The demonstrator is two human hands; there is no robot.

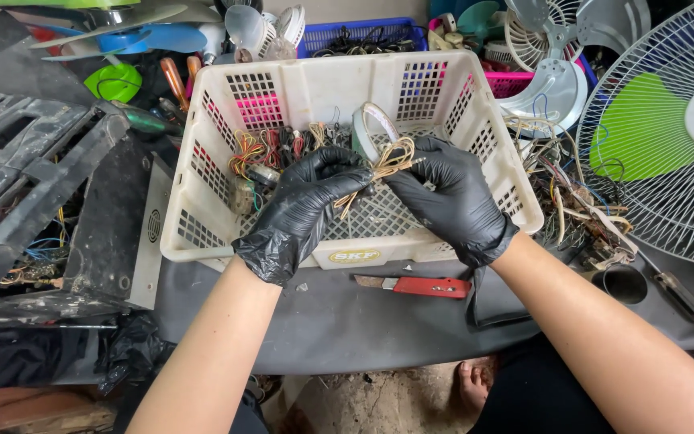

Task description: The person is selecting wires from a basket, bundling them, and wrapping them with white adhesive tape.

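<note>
Both my hands wear black gloves and meet over a white plastic basket [202, 193]. My left hand [307, 205] and my right hand [447, 197] pinch a small bundle of thin yellow-tan wires [383, 165] between them, held above the basket's floor. Inside the basket, at its back, lie several small parts with red, orange and yellow wires [271, 149]. A roll of pale tape [373, 128] stands on edge just behind my fingers.
A red box cutter [423, 285] lies in front of the basket on the dark surface. A tangle of loose wires [572, 197] and a fan with a white grille [668, 137] sit right. Black casings [34, 185] stand left; fan parts and a blue crate [359, 36] behind.
</note>
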